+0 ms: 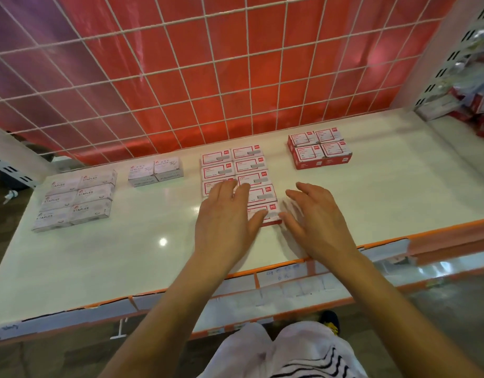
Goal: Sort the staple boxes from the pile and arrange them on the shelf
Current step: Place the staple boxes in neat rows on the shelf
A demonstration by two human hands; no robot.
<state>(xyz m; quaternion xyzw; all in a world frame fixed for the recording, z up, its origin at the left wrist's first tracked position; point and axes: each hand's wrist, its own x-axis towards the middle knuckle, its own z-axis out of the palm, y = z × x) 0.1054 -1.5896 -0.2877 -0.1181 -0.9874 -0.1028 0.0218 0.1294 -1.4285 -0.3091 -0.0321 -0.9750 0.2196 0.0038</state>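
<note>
Watching from the head camera, I saw the left hand [224,222] resting flat on the block of red-and-white cardboard staple boxes [251,170] at the middle of the glossy white shelf [126,255], its fingers [224,190] straight and spread. The right hand [320,225] was just beside the block's front right corner, fingers apart, holding nothing. Bare shelf lay open before the orange front edge [440,232]. Six white STAPLES boxes [77,200] sat well apart at left; four more red-and-white boxes [320,150] at right.
</note>
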